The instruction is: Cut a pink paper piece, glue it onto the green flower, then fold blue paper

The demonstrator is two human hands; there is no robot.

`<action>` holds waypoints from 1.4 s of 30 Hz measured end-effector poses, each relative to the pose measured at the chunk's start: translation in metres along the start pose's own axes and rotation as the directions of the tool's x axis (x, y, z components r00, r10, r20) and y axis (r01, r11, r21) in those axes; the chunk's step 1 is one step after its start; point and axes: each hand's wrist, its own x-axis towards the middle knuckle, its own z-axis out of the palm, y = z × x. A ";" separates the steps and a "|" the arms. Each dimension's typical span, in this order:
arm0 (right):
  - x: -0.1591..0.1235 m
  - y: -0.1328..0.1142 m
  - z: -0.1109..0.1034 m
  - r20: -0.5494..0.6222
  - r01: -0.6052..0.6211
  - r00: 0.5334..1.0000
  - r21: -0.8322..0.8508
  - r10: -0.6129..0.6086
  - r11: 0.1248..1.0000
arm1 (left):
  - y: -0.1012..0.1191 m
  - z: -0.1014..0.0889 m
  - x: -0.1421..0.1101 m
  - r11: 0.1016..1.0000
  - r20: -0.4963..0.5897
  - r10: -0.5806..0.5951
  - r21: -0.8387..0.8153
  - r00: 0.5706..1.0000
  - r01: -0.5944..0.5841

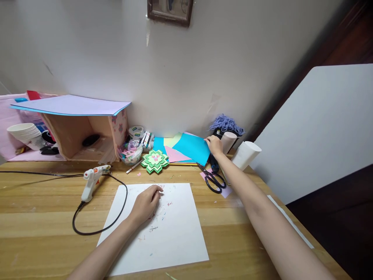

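Observation:
My left hand [145, 205] rests on a white sheet of paper [175, 233] lying on the wooden table, fingers curled loosely, nothing visible in them. My right hand [214, 144] reaches to the back of the table and pinches the corner of a turquoise sheet of paper [190, 149], the top one of a stack of coloured sheets [171, 153] against the wall. Black scissors [212, 179] lie just under my right forearm. A green layered paper flower [155, 160] sits left of the stack.
A white glue gun [91, 181] with a black cord [96, 229] stands at the left. A cardboard box [84, 136] under a lilac sheet, paper cups [25, 133], a bowl of scraps [131, 154], markers, purple yarn [226, 123] and rolled white paper [246, 154] line the back.

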 end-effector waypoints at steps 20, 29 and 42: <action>-0.008 -0.019 -0.062 -0.149 0.072 0.988 0.224 -0.039 0.972 | 0.001 -0.001 -0.002 0.998 -0.053 -0.008 -0.060 0.999 0.005; -0.117 -0.049 -0.075 0.247 -0.236 0.967 0.769 0.065 0.594 | 0.008 -0.001 0.003 0.675 0.073 -0.071 -0.731 0.995 0.102; -0.257 -0.074 -0.056 0.794 -0.770 0.605 0.601 -0.053 0.215 | -0.002 0.010 0.001 0.789 -0.166 -0.372 -0.575 0.913 0.216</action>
